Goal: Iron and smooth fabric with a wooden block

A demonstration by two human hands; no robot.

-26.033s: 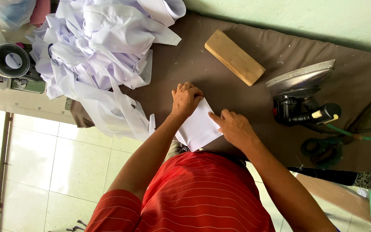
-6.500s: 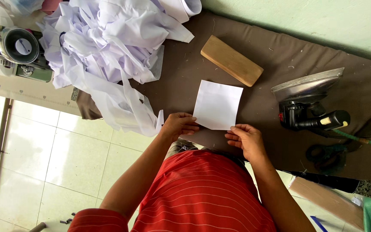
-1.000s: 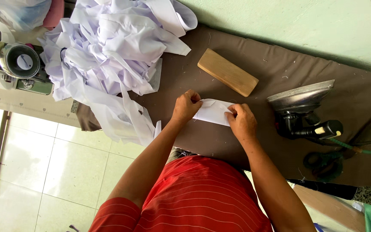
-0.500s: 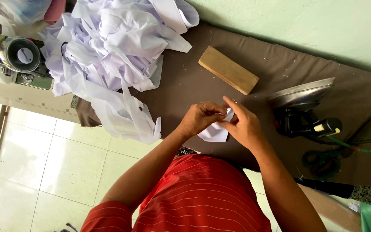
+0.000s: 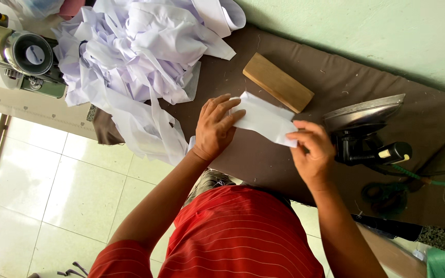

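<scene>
A small folded piece of white fabric (image 5: 265, 118) lies stretched between my two hands over the brown padded ironing table (image 5: 243, 154). My left hand (image 5: 216, 126) lies flat with its fingers pressing on the fabric's left end. My right hand (image 5: 311, 152) pinches the fabric's right end between thumb and fingers. The piece is a narrow strip running from upper left to lower right.
A wooden block (image 5: 278, 82) lies just beyond the fabric. An electric iron (image 5: 369, 131) stands on its heel at the right, its green cord (image 5: 428, 180) trailing away. A heap of white cloth pieces (image 5: 140, 56) covers the left end. A sewing machine (image 5: 19, 54) stands far left.
Half a second ago both hands were bunched together over the crumpled piece. Now they have moved apart and the fabric is drawn out into a flat folded strip between them.
</scene>
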